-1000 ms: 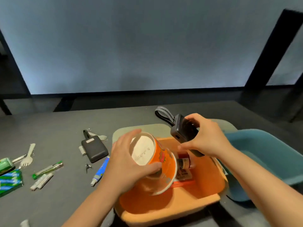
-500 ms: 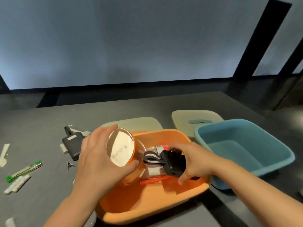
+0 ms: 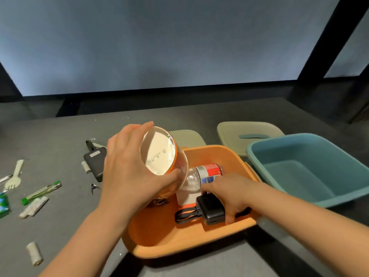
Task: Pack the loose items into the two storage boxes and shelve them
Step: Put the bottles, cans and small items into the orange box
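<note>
- The orange box [image 3: 191, 243] sits nearest, at 6 o'clock on the table; its moulded walls look stiff, so I'd lift it by the rim.
- In it, the right hand [image 3: 232, 193] rests on the black power bank [image 3: 210, 209], fingers curled round its far side. The bank looks dense, hard and smooth, best held across its short sides; its strap loop trails toward 9 o'clock.
- The left hand [image 3: 129, 172] grips a tilted noodle cup [image 3: 160, 156] around the base, over the box's 10 o'clock corner. It is likely light and crushable, so hold it gently.
- Beyond lies a plastic bottle [image 3: 205, 173]; at 2 o'clock stands the blue box [image 3: 311, 170].
</note>
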Motion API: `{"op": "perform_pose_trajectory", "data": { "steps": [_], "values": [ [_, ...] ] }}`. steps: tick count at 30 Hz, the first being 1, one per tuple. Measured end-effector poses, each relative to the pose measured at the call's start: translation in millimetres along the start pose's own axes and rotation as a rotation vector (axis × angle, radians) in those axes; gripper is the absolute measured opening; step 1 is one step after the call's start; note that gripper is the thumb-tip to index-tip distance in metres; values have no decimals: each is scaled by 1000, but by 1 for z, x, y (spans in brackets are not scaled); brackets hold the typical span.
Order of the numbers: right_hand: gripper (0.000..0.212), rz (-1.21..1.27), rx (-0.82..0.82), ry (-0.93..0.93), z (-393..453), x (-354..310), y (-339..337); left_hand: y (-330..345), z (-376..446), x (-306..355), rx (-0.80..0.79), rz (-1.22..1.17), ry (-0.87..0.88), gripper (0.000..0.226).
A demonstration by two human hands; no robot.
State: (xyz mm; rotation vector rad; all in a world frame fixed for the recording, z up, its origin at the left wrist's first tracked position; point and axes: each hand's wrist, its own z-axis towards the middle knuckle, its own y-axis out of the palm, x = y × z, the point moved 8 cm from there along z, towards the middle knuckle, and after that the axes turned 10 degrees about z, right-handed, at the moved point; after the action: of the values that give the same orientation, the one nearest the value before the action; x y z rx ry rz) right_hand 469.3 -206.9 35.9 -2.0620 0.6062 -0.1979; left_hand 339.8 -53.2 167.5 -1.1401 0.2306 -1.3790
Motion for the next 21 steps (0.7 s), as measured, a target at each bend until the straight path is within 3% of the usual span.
{"op": "perform_pose_trajectory", "data": {
  "steps": [5, 10, 14, 21],
  "values": [
    [68, -52, -32, -37, 0, -9, 4, 5, -5, -6, -5, -12, -5, 96],
    [75, 0, -47, -15, 1, -8, 5, 2, -5, -8, 5, -22, -25, 98],
    [64, 32, -67, 30, -3, 0, 9, 5, -9, -11, -1, -25, -33, 98],
    [49, 30, 23, 27, -4, 1, 11, 12, -14, -14, -6, -47, -35, 97]
  ]
}}
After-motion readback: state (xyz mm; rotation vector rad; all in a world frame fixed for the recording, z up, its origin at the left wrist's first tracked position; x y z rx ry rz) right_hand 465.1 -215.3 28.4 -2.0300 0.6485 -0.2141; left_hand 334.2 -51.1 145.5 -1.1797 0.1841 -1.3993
